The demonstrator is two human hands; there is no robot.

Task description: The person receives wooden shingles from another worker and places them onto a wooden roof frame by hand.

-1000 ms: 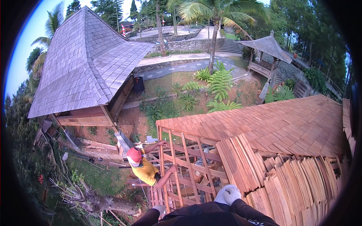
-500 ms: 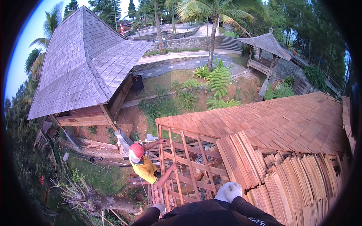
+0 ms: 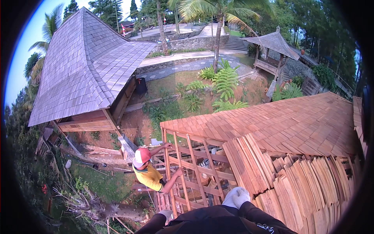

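Note:
My right hand [image 3: 241,198], in a pale work glove, is at the lower middle with its fingers curled in. It rests against a rounded whitish shape [image 3: 230,197], and what it holds, if anything, is hidden. Beside it lie stacked wooden shingles [image 3: 249,163]. My left hand [image 3: 166,213], also gloved, shows only in part at the lower edge, near the roof battens [image 3: 191,171]; its fingers cannot be made out. Dark sleeves cover both my arms.
A co-worker [image 3: 148,175] in a yellow shirt and red-and-white cap grips the open batten frame to the left. Shingles cover the roof slope [image 3: 280,121] beyond. More shingle stacks [image 3: 311,191] lie at right. Lower ground with a fallen trunk [image 3: 120,210] shows below.
The view has shifted slightly. My hands and the co-worker's hands stay in nearly the same places.

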